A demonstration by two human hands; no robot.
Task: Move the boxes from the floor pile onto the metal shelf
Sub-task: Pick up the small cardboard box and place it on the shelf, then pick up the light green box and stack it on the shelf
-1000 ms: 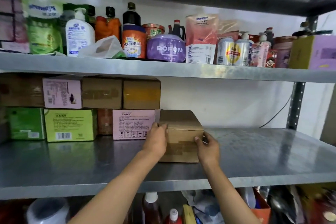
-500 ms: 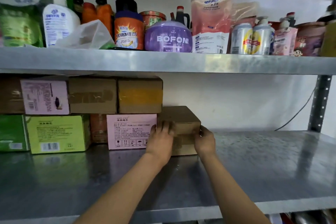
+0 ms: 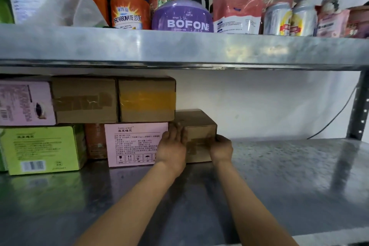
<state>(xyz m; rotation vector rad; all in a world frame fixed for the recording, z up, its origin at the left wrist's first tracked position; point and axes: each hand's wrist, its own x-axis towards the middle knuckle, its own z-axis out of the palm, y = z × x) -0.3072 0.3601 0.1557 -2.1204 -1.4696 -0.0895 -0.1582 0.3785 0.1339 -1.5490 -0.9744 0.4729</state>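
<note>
I see both hands on a small brown cardboard box (image 3: 199, 128) that sits on the metal shelf (image 3: 279, 175), far back near the white wall and touching the right side of a pink box (image 3: 135, 144). My left hand (image 3: 172, 147) lies flat against the box's front left corner, fingers straight and together, pressing rather than clasping. My right hand (image 3: 220, 147) wraps the lower right corner, fingers curled round the edge so it holds the box there. Above the pink box a taped brown box (image 3: 146, 100) rests, with another brown box (image 3: 84, 100) just beside it and a second pink box (image 3: 26, 104) further left. A green box (image 3: 42, 150) stands on the shelf at the left. The upper shelf (image 3: 179, 48) carries bottles, cans, a purple tub (image 3: 182, 17) and a pink pouch (image 3: 237, 0). A dark cable (image 3: 337, 114) hangs down the wall near the right post (image 3: 359, 106).
</note>
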